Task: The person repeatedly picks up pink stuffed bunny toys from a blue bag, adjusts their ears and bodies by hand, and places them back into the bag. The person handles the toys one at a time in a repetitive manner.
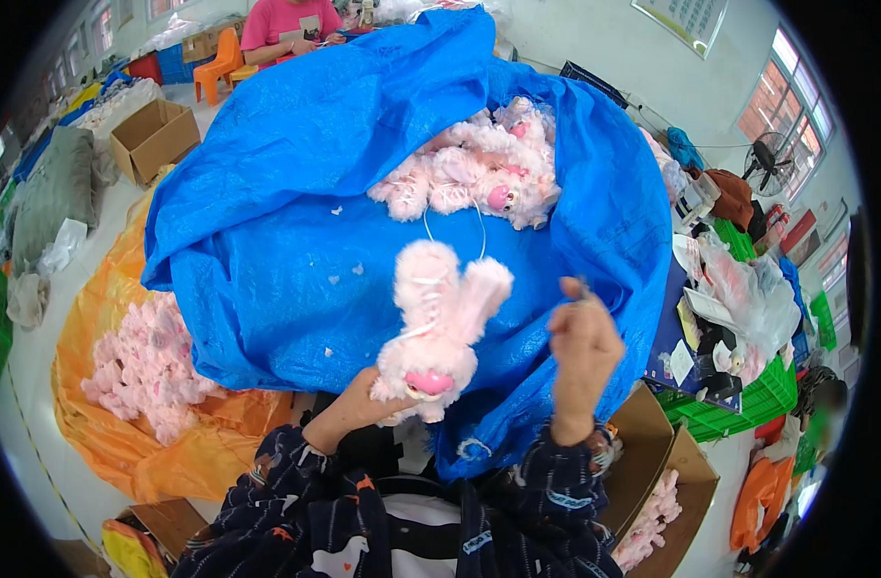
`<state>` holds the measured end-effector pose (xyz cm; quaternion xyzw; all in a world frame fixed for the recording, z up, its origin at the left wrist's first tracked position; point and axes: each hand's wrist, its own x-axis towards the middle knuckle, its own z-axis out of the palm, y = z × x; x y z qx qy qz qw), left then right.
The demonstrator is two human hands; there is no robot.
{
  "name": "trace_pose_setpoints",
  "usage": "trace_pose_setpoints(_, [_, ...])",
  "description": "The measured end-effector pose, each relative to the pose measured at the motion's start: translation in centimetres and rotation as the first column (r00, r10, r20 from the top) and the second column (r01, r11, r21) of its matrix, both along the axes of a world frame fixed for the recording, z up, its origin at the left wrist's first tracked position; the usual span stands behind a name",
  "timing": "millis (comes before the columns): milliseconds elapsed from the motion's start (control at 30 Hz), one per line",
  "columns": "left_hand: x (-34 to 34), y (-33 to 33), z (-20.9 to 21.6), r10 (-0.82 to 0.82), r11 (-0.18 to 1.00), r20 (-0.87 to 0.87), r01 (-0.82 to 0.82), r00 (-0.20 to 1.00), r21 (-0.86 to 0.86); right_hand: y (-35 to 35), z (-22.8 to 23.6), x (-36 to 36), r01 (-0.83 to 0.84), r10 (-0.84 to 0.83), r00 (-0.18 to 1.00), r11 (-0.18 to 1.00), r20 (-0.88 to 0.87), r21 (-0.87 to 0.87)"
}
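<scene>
A fluffy pale pink plush toy (428,313) with a bright pink snout rests in my left hand (362,403), whose fingers wrap around its lower end. White lacing runs along the plush's body. A thin white thread (482,231) loops above it, near the far pile. To the right of the toy, my right hand (585,352) is raised with its fingers curled together. Something small and dark shows at its fingertips, too small to name. Beneath the toy spreads a large blue plastic sheet (277,289). Several similar pink plush toys (479,164) lie heaped on its far part.
An orange sack (94,405) of pink plush pieces stands on the left. At lower right is a cardboard box (643,438) beside more pink pieces. A green crate (749,409) stands on the right. Another person (286,29) in pink sits at the back, near an orange chair (219,65).
</scene>
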<state>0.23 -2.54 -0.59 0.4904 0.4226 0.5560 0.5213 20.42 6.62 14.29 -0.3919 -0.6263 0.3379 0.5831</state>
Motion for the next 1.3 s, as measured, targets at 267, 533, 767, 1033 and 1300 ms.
trace_pose_setpoints(267, [-9.1, -5.2, 4.4, 0.612, 0.736, 0.332, -0.671, 0.718, 0.094, 6.6, -0.6, 18.0, 0.543, -0.546, 0.835, 0.838, -0.066, -0.060])
trace_pose_setpoints(533, [-18.0, -4.2, 8.0, 0.279, 0.561, 0.944, -0.827, 0.175, -0.012, 13.7, -11.4, 29.4, 0.578, -0.553, 0.815, 0.750, 0.173, -0.323])
trace_pose_setpoints(767, [-9.5, 7.1, 7.9, 0.605, 0.784, -0.217, -0.526, 0.766, 0.330, 11.7, -10.2, 29.1, 0.586, -0.594, 0.786, 0.804, 0.173, 0.101])
trace_pose_setpoints(1033, [-7.2, 20.1, 5.1, 0.683, 0.718, -0.723, -0.278, 0.103, 0.638, -0.1, -2.0, 15.7, 0.474, -0.515, 0.847, 0.844, 0.133, 0.251])
trace_pose_setpoints(1300, [-5.3, 15.3, 6.0, 0.644, 0.764, -0.656, -0.312, 0.393, 0.564, -3.3, -2.7, 5.4, -0.200, 0.134, 0.903, 0.972, 0.407, 0.124])
